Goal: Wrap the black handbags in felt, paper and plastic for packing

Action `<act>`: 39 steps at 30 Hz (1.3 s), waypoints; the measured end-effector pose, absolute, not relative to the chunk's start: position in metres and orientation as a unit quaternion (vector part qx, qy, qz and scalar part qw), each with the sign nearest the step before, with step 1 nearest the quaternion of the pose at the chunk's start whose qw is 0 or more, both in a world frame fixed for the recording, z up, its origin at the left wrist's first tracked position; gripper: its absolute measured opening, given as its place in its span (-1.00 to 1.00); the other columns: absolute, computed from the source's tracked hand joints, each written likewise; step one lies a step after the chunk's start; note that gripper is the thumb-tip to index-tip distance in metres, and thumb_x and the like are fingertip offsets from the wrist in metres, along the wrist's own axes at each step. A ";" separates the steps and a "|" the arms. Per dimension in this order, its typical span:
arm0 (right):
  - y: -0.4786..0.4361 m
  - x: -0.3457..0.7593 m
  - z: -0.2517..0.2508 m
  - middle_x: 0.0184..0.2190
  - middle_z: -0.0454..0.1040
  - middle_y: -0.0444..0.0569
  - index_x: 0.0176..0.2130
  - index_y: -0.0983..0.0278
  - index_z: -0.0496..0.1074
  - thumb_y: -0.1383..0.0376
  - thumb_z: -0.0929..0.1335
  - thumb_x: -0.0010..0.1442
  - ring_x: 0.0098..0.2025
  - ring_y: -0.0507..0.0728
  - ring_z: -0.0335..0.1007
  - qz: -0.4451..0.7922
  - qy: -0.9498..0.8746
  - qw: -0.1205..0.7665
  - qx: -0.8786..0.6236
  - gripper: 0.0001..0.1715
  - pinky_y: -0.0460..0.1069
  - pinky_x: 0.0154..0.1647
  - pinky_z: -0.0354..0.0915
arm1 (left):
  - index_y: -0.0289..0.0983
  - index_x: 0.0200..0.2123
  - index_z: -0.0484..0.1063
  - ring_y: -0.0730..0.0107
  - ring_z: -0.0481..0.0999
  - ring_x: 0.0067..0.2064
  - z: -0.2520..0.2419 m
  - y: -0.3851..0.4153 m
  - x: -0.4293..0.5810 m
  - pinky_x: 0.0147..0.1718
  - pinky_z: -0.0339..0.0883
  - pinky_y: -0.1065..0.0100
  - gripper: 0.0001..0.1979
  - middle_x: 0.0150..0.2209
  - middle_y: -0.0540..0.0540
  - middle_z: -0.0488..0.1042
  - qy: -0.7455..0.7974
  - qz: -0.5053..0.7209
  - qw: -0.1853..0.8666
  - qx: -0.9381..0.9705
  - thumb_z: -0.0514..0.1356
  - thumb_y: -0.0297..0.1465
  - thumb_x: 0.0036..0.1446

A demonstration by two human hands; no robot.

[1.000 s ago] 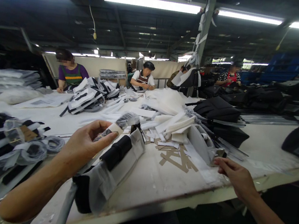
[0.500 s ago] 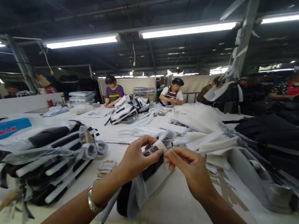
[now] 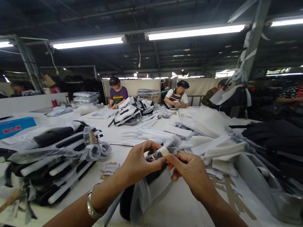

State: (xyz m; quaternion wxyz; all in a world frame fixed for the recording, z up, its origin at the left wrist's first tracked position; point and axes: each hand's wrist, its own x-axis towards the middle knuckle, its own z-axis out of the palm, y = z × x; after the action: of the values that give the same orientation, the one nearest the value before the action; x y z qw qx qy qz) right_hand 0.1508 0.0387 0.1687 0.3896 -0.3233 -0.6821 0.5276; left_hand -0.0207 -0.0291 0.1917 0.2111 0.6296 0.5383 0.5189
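Note:
My left hand [image 3: 139, 161] pinches the top of a black folded item in a clear plastic bag [image 3: 141, 192], which hangs down onto the white table [image 3: 181, 214]. My right hand [image 3: 191, 171] meets it from the right, fingers pinched on the same bag top, where a small pale tag or tape piece [image 3: 162, 151] shows between the fingertips. A metal watch [image 3: 91, 205] is on my left wrist.
A pile of bagged black and white items [image 3: 52, 159] lies at the left, with a blue box [image 3: 2, 129] behind it. A grey tape dispenser [image 3: 271, 190] sits at the right near brown tape strips. White sheets and black bags cover the far table, where other people work.
My right hand came from the tape dispenser at the right over to the bag top, joining my left hand. The view swung left and up.

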 end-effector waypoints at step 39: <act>0.028 0.141 0.175 -0.04 0.58 -0.09 0.43 0.01 -0.13 0.01 0.45 0.18 0.02 0.17 0.52 0.634 -0.540 0.496 -0.246 0.06 0.08 0.13 0.40 | -0.24 0.21 0.34 0.20 0.50 0.09 0.197 -0.050 -0.064 0.09 0.34 0.21 -0.44 0.04 -0.21 0.53 0.512 0.549 0.231 0.619 0.19 -0.06 0.25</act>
State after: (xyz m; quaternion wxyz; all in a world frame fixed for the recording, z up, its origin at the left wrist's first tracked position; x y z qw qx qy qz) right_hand 0.1408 0.0279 0.1750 0.4960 -0.2459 -0.5405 0.6336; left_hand -0.0639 -0.0499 0.1969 0.2306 0.6194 0.5118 0.5489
